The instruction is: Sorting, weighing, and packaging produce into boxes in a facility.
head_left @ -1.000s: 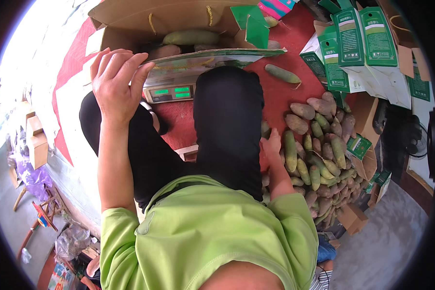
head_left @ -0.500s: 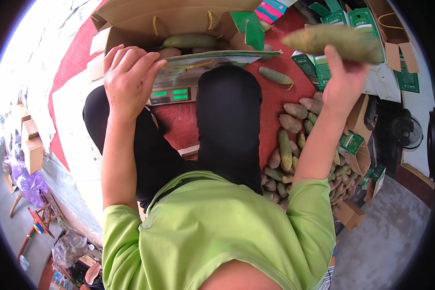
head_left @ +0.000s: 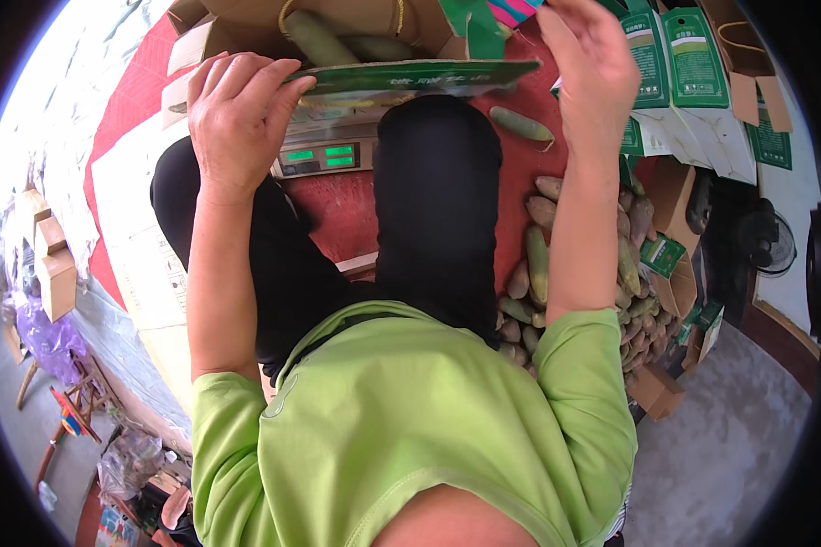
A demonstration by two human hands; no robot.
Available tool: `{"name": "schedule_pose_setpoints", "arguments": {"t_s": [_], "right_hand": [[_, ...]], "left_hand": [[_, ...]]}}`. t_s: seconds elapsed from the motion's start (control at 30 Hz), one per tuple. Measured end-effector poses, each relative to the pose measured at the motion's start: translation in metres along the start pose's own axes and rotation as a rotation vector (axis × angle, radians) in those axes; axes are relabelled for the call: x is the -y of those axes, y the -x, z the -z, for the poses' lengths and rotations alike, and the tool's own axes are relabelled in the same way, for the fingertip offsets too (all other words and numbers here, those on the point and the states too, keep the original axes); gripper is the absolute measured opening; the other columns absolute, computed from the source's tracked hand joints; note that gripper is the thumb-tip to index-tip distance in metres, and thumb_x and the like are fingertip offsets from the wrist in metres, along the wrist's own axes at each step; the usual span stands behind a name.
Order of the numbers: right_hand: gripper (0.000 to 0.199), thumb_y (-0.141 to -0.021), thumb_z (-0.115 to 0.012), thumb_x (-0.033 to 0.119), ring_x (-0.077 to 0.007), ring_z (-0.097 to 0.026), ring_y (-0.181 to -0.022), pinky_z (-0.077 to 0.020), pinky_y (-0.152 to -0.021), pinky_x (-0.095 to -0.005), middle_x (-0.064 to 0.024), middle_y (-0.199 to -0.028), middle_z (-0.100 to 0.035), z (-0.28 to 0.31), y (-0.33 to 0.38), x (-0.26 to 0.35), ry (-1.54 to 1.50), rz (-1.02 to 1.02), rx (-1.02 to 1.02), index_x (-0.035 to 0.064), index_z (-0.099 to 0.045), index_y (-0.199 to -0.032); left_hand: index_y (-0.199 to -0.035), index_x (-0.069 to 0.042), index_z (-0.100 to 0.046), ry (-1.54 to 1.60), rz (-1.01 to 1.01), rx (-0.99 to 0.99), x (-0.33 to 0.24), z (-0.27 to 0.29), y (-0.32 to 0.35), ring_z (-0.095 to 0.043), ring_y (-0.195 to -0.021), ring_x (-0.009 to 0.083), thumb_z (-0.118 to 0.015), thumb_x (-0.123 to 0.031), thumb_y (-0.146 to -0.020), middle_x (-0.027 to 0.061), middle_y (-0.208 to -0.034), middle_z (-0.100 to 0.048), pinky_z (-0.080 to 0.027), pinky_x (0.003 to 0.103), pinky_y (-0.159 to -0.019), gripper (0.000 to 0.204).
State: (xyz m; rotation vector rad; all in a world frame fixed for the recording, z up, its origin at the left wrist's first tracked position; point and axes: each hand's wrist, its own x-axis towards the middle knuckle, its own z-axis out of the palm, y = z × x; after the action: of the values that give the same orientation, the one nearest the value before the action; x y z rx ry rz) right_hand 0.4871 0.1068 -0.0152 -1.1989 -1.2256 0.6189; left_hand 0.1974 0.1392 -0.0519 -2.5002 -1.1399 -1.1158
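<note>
My left hand [head_left: 239,118] is closed on the near flap [head_left: 410,80] of a cardboard carton [head_left: 246,23], its thumb over the flap's edge. Two green radishes [head_left: 321,38] lie inside the carton, one slanting across the other. My right hand [head_left: 595,77] is raised at the upper right, beside a pink and blue striped packet [head_left: 517,9]. Its fingers are blurred and partly cut off by the frame's top, so whatever they may hold is hidden. Below the flap sits a scale with a lit green display [head_left: 339,156].
A single radish [head_left: 520,123] lies on the red floor cover [head_left: 337,214]. The heap of radishes [head_left: 538,264] is by my right forearm. Green and white cartons [head_left: 693,64] stand at the far right, with a small fan [head_left: 768,239] nearby. Purple plastic [head_left: 50,337] is at the left.
The radish has gone from view in my right hand, which moved up and left. A second green radish now shows in the carton. The near flap has tilted, showing its green face.
</note>
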Motion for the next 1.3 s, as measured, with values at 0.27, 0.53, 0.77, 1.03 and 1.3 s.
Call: {"name": "schedule_pose_setpoints", "arguments": {"t_s": [0.27,0.53,0.77,1.03,1.3], "right_hand": [[0.022,-0.086,-0.064,0.006,-0.0115,-0.061,-0.087,-0.0501,-0.079,-0.0269,-0.0043,-0.098,-0.066,0.125,0.143,-0.116,0.426,-0.473,-0.267,-0.0005,-0.062,-0.107],[0.025,-0.085,-0.065,0.01,-0.0095,-0.059,-0.074,-0.0468,-0.057,-0.0242,-0.0031,-0.09,-0.065,0.189,0.334,-0.216,0.571,-0.86,-0.215,0.0015,-0.063,-0.108],[0.025,-0.084,-0.066,0.014,-0.0114,-0.058,-0.069,-0.0476,-0.052,-0.0269,-0.0013,-0.084,-0.061,0.179,0.394,-0.228,0.502,-1.109,-0.242,0.0038,-0.064,-0.106],[0.023,-0.083,-0.067,0.015,-0.0128,-0.058,-0.074,-0.0493,-0.052,-0.0275,-0.0006,-0.084,-0.059,0.152,0.377,-0.211,0.453,-1.231,-0.211,0.0068,-0.064,-0.104],[0.023,-0.083,-0.067,0.012,-0.012,-0.058,-0.069,-0.0487,-0.055,-0.0268,-0.0023,-0.084,-0.061,0.174,0.358,-0.248,0.541,-0.965,-0.121,0.0023,-0.064,-0.103]], "left_hand": [[-0.085,-0.01,-0.069,-0.006,0.001,-0.006,0.0,-0.002,0.002,-0.06,-0.081,0.0206,-0.073,-0.024,-0.076,0.0007,-0.08,-0.063,-0.045,0.036,-0.081,0.017],[-0.088,-0.011,-0.07,-0.001,0.026,0.004,0.001,-0.005,0.002,-0.059,-0.084,0.0207,-0.072,-0.024,-0.078,0.0009,-0.082,-0.063,-0.043,0.035,-0.08,0.017],[-0.089,-0.01,-0.07,-0.01,0.027,0.025,-0.002,-0.007,0.0,-0.06,-0.085,0.0206,-0.072,-0.024,-0.078,0.0011,-0.083,-0.063,-0.043,0.035,-0.081,0.018],[-0.09,-0.01,-0.07,-0.012,0.04,0.035,0.002,-0.003,0.006,-0.06,-0.085,0.0206,-0.073,-0.023,-0.077,0.0018,-0.083,-0.064,-0.044,0.035,-0.081,0.019],[-0.093,-0.009,-0.069,-0.003,0.043,0.031,-0.001,-0.005,-0.006,-0.06,-0.086,0.0219,-0.073,-0.021,-0.076,0.0029,-0.084,-0.063,-0.043,0.036,-0.081,0.021]]}}
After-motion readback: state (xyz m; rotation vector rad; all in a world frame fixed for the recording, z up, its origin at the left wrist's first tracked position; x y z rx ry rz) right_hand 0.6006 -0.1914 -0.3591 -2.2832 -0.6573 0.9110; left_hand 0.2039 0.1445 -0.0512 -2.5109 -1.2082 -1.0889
